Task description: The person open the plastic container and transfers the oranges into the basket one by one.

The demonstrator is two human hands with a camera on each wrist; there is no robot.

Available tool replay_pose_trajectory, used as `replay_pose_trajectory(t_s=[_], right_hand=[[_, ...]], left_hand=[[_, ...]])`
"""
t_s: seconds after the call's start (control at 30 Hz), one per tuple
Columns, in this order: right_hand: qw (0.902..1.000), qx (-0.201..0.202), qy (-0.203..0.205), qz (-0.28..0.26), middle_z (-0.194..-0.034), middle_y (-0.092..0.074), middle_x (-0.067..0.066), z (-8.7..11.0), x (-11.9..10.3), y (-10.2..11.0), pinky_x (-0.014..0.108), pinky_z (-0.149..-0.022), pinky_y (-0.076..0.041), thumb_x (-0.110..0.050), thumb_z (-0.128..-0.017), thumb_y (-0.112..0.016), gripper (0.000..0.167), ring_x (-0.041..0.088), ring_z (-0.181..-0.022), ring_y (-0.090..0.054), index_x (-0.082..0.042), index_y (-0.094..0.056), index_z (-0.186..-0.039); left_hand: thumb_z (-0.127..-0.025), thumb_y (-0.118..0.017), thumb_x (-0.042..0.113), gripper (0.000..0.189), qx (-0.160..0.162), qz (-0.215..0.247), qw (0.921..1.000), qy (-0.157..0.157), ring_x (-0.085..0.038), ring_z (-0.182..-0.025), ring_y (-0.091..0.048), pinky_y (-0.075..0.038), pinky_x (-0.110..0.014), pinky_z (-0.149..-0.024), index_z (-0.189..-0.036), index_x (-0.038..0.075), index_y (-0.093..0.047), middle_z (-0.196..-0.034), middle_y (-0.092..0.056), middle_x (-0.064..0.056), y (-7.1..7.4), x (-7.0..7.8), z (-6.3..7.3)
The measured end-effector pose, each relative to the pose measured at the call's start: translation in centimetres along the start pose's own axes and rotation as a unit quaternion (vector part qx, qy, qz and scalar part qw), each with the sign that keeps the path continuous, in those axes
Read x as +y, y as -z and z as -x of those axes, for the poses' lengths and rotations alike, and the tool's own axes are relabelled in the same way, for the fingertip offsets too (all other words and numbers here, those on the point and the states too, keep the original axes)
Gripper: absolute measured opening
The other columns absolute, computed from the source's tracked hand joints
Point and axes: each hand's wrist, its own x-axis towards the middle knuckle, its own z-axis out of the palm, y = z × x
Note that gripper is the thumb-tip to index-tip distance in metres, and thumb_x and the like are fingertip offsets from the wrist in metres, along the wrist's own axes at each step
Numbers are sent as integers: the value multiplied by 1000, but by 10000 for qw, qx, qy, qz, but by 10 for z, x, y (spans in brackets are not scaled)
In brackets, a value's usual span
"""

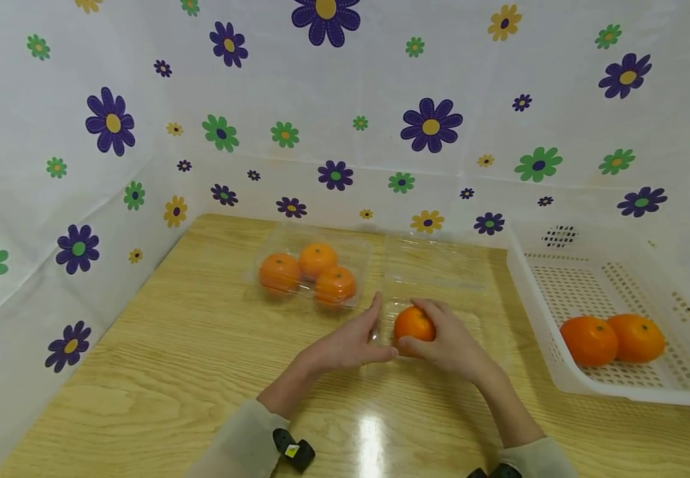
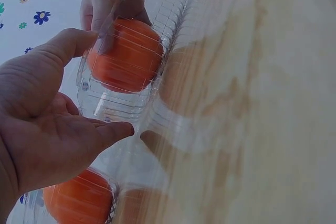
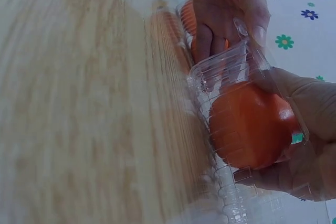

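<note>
My right hand (image 1: 449,338) grips a mandarin orange (image 1: 413,326) inside a clear plastic clamshell box (image 1: 473,325), thumb on the near side and fingers on the far side. In the right wrist view the mandarin (image 3: 252,124) shows through the ribbed wall of the box. At the box's left end is my left hand (image 1: 347,342), thumb and fingers spread apart and fairly straight. Its thumb lies right at the rim in the left wrist view, with the other fingers (image 2: 113,135) by the side wall. The box's lid (image 1: 434,262) is folded back, away from me.
Behind and left, another clear box (image 1: 353,255) contains three mandarins (image 1: 335,285). On the right stands a white perforated plastic basket (image 1: 530,312) with two mandarins (image 1: 634,338) in it. The wooden table (image 1: 141,372) meets a flower-print cloth (image 1: 321,119) at the back and left.
</note>
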Motion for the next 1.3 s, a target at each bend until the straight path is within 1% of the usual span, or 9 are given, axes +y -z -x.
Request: replay_pose_trajectory(t_s=[0.1, 0.23, 0.33, 0.53, 0.7, 0.8, 0.97, 1.07, 1.3], right_hand=[[10000, 20, 76, 48, -146, -41, 22, 1, 1, 2, 49, -87, -54, -31, -92, -70, 68, 34, -108, -58, -9, -41, -150], [9997, 29, 194, 177, -150, -33, 30, 2, 3, 5, 54, -89, -53, -27, -96, -65, 59, 42, -112, -57, -12, -44, -149], [9994, 35, 168, 311, -153, -25, 34, 3, 5, 7, 58, -92, -50, -26, -98, -63, 55, 49, -117, -55, -13, -45, -148], [9971, 88, 105, 754, -157, -22, 30, 3, 6, 10, 62, -97, -46, -27, -94, -68, 68, 51, -127, -47, -9, -39, -153], [9938, 84, 177, 1093, -160, -23, 26, 3, 6, 10, 65, -101, -41, -25, -89, -75, 79, 52, -135, -37, -8, -35, -155], [9926, 43, 297, 1174, -159, -22, 27, 3, 7, 10, 66, -100, -41, -23, -87, -78, 82, 53, -134, -39, -9, -34, -155], [9903, -21, 539, 1279, -159, -18, 29, 4, 8, 9, 68, -95, -44, -21, -91, -74, 72, 55, -133, -37, -18, -39, -154], [9891, -28, 698, 1298, -160, -16, 29, 5, 9, 10, 71, -92, -44, -20, -94, -70, 65, 57, -134, -34, -22, -42, -152], [9875, -13, 859, 1319, -160, -13, 30, 5, 10, 10, 74, -89, -42, -17, -96, -67, 61, 59, -135, -30, -22, -43, -152]], left_hand=[[-91, -70, 30, 107, -14, -8, 10000, 38, -27, -148, -21, -23, -41, -119, -158, 7, 11, -163, -10, -21, -1, 1, 0], [-92, -69, 29, 106, -6, -120, 9999, 45, -27, -149, -19, -21, -41, -120, -158, 6, 10, -164, -8, -20, -1, 2, 0], [-93, -69, 29, 105, -36, -170, 9998, 66, -27, -149, -18, -20, -41, -120, -158, 6, 11, -164, -5, -19, -2, 2, 0], [-94, -68, 31, 104, -55, -171, 9998, 100, -27, -149, -17, -18, -40, -120, -158, 6, 11, -164, -1, -17, -2, 3, 0], [-94, -67, 30, 103, -64, -210, 9997, 105, -28, -148, -21, -22, -41, -120, -158, 6, 10, -164, -6, -19, -2, 4, 1], [-94, -67, 30, 103, -61, -219, 9997, 117, -30, -147, -25, -25, -42, -119, -158, 6, 10, -163, -11, -22, -2, 3, 1], [-94, -67, 33, 104, -42, -225, 9997, 106, -30, -146, -28, -27, -43, -118, -158, 6, 11, -161, -16, -24, -1, 2, 0], [-94, -67, 33, 104, -38, -212, 9997, 82, -30, -146, -27, -27, -42, -118, -158, 6, 11, -162, -13, -23, -1, 2, 0], [-94, -68, 32, 105, -53, -167, 9998, 77, -32, -146, -26, -27, -43, -117, -158, 6, 11, -162, -11, -23, -1, 3, 0]])
